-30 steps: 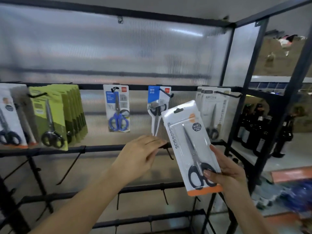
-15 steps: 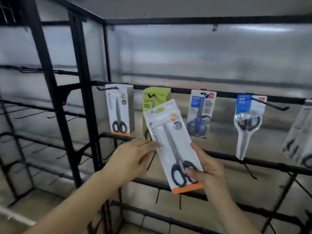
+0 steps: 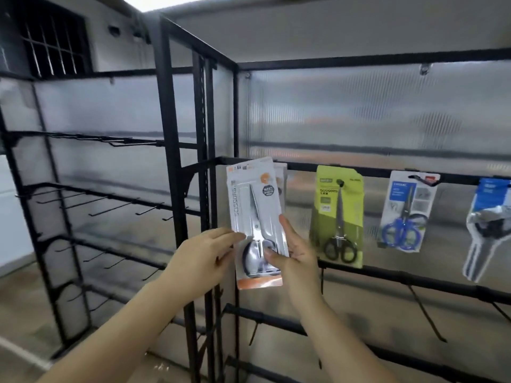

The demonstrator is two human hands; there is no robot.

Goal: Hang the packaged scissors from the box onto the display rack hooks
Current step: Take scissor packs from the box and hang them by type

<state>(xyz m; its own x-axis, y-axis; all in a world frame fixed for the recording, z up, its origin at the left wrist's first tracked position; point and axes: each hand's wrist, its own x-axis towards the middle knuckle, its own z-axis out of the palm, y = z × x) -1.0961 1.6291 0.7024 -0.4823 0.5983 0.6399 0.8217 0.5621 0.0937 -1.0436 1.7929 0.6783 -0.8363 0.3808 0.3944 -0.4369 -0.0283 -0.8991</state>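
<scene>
— Where is the pack being hung?

— The white scissors pack (image 3: 255, 219) with the orange strip at its bottom is held upright against the black display rack (image 3: 359, 171), its top edge level with the upper crossbar, at the left end of the hung row. Another white pack (image 3: 281, 175) peeks out just behind it on the right.

— Which hand has it?

— The right hand (image 3: 293, 250) grips it low down: the thumb lies across the front over the black handles, and the fingers run up the pack's right edge. The left hand (image 3: 206, 259) is at the pack's left edge with straight fingers, their tips touching it near the handles; it curls round nothing.

— Is the pack on a hook?

— I cannot tell; its top hides whatever hook is there.

— What hangs beside it?

— To the right, a green scissors pack (image 3: 338, 214) with black handles, then a pack of blue-handled scissors (image 3: 405, 211), and at the far right edge a blue-topped pack (image 3: 486, 228), partly cut off by the frame.

— And to the left?

— A neighbouring rack section (image 3: 116, 189) with bare black hooks on several bars, in front of a ribbed translucent panel (image 3: 373, 111).
</scene>
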